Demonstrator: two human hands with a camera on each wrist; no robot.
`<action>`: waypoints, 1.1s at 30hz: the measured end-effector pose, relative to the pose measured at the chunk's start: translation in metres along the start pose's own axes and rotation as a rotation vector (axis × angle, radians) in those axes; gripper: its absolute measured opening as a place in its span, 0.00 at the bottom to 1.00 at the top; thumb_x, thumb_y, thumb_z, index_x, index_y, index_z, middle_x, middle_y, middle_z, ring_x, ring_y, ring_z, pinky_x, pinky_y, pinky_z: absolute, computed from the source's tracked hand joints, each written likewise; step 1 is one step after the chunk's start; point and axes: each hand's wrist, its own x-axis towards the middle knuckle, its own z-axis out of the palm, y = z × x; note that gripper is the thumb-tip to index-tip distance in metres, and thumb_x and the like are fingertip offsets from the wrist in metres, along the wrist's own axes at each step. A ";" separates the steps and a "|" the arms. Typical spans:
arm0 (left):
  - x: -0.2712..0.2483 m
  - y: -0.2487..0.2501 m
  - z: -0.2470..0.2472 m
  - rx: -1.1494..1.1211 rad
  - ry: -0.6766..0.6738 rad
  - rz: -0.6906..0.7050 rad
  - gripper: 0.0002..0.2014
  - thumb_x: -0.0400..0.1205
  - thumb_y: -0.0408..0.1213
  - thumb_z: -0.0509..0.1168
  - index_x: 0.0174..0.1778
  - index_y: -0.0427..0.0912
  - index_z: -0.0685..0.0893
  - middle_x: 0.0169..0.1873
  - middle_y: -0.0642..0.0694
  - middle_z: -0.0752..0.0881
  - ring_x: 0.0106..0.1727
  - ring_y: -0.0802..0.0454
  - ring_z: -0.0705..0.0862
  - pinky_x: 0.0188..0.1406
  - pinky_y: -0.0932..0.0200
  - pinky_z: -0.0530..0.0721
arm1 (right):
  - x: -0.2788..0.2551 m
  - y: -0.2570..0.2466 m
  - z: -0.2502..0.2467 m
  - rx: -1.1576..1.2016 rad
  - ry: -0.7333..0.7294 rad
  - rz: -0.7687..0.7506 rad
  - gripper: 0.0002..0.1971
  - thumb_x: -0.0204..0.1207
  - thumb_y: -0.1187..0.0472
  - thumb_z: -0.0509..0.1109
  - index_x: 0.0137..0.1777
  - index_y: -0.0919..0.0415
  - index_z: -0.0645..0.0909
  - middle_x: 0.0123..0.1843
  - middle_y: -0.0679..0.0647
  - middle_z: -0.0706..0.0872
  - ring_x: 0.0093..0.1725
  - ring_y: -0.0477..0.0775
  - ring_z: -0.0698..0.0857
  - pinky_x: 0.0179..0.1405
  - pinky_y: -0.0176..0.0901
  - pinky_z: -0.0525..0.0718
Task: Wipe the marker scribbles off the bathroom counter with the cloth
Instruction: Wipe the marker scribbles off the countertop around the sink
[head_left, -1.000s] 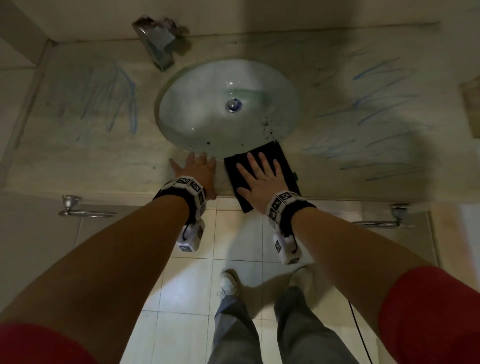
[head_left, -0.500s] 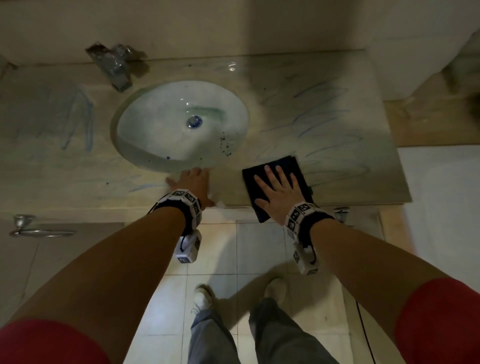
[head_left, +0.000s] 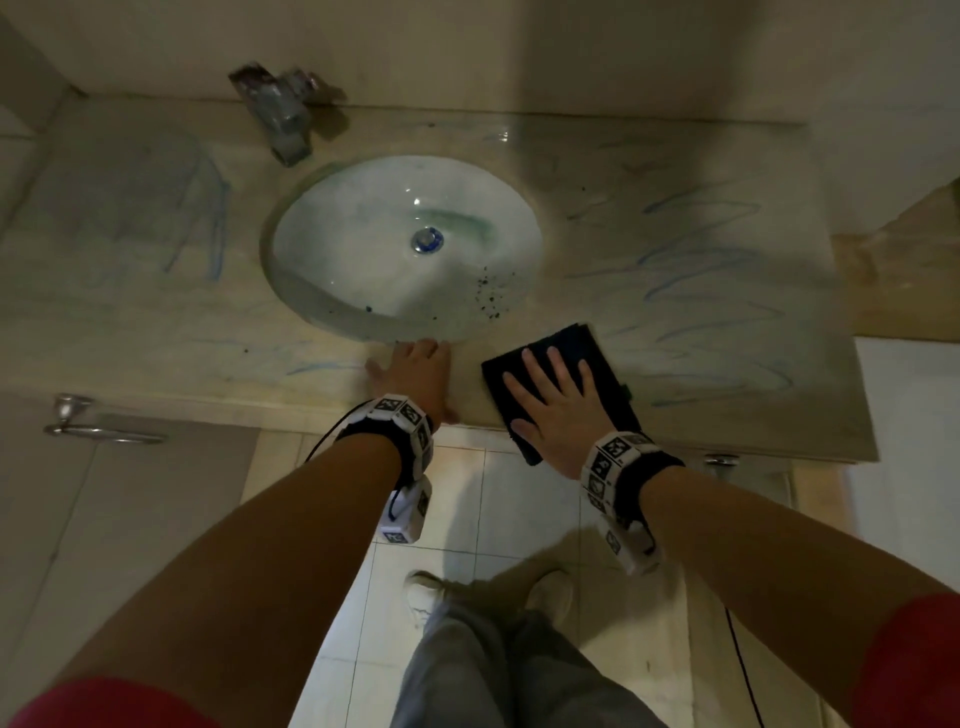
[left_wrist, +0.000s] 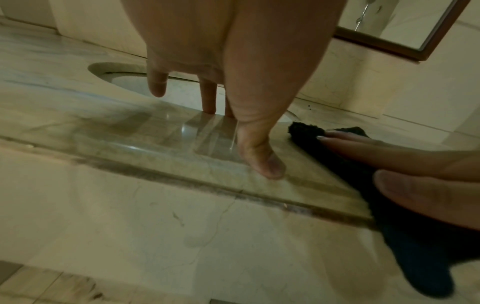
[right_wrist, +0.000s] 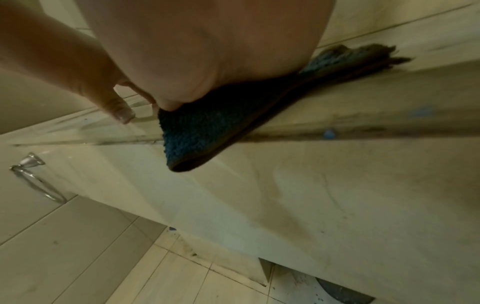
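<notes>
- Marble counter (head_left: 675, 156) in pale beige runs under a bathroom wall, an oval white sink (head_left: 405, 249) sunk into it and a chrome faucet (head_left: 280, 119) at the basin's 11 o'clock.
- Blue marker scribbles (head_left: 711, 260) zigzag across the stone at the sink's 3 o'clock; a fainter patch of blue lines (head_left: 208, 223) lies at its 9 o'clock.
- Dark blue cloth (head_left: 576, 353) sits on the counter's front edge at the basin's 5 o'clock, its near end hanging over the lip, as the right wrist view shows.
- Right hand (head_left: 556, 405) lies flat on the cloth, fingers straight and spread, pressing it to the stone rather than gripping it.
- Left hand (head_left: 415, 374) rests on bare counter just beside the cloth, at the sink's 6 o'clock, fingers extended and holding nothing; its thumb (left_wrist: 262, 162) touches the front edge in the left wrist view.
- Dark specks (head_left: 488, 296) dot the basin's inner wall at 4 o'clock from the drain (head_left: 427, 240).
- Chrome towel ring (head_left: 93, 426) hangs on the cabinet front at 8 o'clock from the sink.
- Grey trousers and pale shoes stand on the tiled floor (head_left: 467, 519) below.
</notes>
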 end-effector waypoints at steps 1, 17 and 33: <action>0.001 -0.001 0.000 0.001 0.004 0.000 0.51 0.68 0.57 0.78 0.82 0.51 0.57 0.81 0.50 0.60 0.80 0.42 0.60 0.70 0.26 0.65 | 0.006 -0.004 0.000 -0.013 0.005 -0.003 0.33 0.81 0.35 0.34 0.85 0.43 0.36 0.86 0.50 0.32 0.84 0.61 0.31 0.80 0.69 0.34; 0.004 0.000 -0.004 -0.016 -0.014 -0.014 0.49 0.67 0.54 0.79 0.81 0.51 0.59 0.78 0.49 0.64 0.79 0.41 0.62 0.70 0.25 0.63 | 0.080 0.001 -0.036 0.016 0.019 0.107 0.33 0.84 0.38 0.45 0.86 0.47 0.42 0.87 0.55 0.37 0.85 0.65 0.37 0.80 0.71 0.40; 0.004 0.005 -0.006 0.011 -0.036 -0.022 0.50 0.68 0.55 0.78 0.82 0.49 0.58 0.79 0.48 0.63 0.79 0.41 0.61 0.71 0.23 0.63 | 0.094 -0.010 -0.045 0.081 -0.024 0.084 0.34 0.84 0.37 0.47 0.86 0.45 0.41 0.87 0.50 0.36 0.85 0.61 0.33 0.80 0.68 0.34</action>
